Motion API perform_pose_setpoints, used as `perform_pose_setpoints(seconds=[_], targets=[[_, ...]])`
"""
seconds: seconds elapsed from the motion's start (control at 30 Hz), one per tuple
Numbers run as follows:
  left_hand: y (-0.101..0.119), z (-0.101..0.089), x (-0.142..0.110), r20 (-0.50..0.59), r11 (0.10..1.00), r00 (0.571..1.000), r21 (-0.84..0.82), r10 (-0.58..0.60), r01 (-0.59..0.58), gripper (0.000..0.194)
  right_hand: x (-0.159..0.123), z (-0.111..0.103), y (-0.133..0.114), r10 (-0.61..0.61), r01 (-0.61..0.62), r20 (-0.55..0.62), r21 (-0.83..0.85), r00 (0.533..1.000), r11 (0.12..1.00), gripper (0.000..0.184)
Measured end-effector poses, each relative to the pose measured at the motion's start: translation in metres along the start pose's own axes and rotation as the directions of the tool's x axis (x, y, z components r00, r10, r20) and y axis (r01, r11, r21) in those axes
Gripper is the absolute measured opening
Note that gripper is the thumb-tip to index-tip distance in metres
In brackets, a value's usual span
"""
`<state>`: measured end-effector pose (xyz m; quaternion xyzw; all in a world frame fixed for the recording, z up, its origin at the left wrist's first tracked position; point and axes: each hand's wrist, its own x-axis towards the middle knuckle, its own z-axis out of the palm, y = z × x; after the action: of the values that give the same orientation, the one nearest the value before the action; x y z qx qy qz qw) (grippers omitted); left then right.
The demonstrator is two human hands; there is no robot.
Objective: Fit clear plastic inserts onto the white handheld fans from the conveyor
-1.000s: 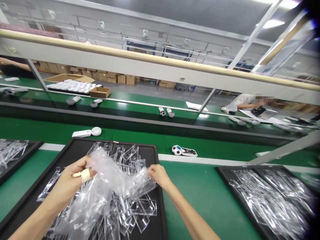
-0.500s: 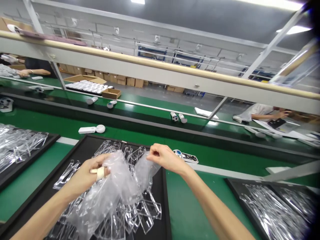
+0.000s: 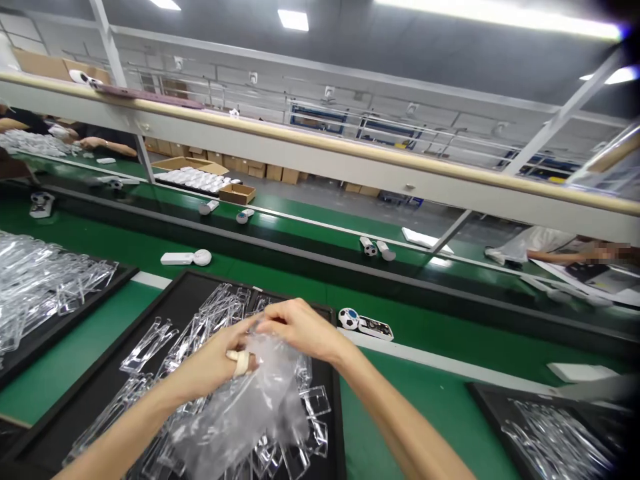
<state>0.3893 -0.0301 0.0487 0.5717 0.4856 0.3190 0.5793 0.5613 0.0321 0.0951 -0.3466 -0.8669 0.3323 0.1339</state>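
Left hand [image 3: 210, 370] and right hand [image 3: 300, 330] are both closed in a narrow pinch on the upper end of a clear plastic bag [image 3: 240, 420], their fingertips nearly meeting at its gathered neck; the exact contact points are partly hidden by the fingers. One finger of the left hand carries a white tape wrap [image 3: 241, 363]. The bag hangs bunched and creased below the hands, over a black tray [image 3: 336, 393] holding loose, overlapping clear plastic inserts [image 3: 200, 327]. Assessment: the bag is very light, soft and thin, probably slippery and apt to fold on itself, so the gathered neck looks the surest place to hold. The inserts appear stiff but brittle, with thin edges. More inserts lie in a tray to the left [image 3: 65, 330] and a tray to the right [image 3: 500, 390], both on a green bench [image 3: 400, 427]. Beyond the middle tray lie a white oblong device [image 3: 176, 259] beside a round white piece [image 3: 203, 257], and a ball-patterned piece [image 3: 349, 319] beside a white unit [image 3: 375, 327].
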Motion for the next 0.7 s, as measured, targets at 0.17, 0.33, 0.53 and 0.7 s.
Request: perform_pose_setpoints(seconds=[0.17,0.33,0.53,0.7], targets=[[-0.010,0.005,0.007,-0.047,1.000,0.999,0.021,-0.018,0.019,0.019,-0.002,0.025,0.054,0.300,-0.289,-0.059,0.142,0.952,0.947,0.031],[-0.019,-0.008,-0.010,-0.108,0.993,0.988,-0.048,-0.114,0.109,0.014,-0.013,0.053,0.162,0.598,-0.608,-0.176,0.000,0.782,0.794,0.021],[-0.025,-0.012,-0.022,-0.192,0.990,0.973,-0.078,-0.130,0.117,0.006,-0.011,0.074,0.202,0.635,-0.641,-0.093,-0.122,0.767,0.758,0.025],[-0.026,-0.014,-0.029,-0.208,0.988,0.969,-0.099,-0.135,0.117,0.006,-0.028,0.064,0.173,0.571,-0.595,-0.169,-0.207,0.804,0.777,0.016]])
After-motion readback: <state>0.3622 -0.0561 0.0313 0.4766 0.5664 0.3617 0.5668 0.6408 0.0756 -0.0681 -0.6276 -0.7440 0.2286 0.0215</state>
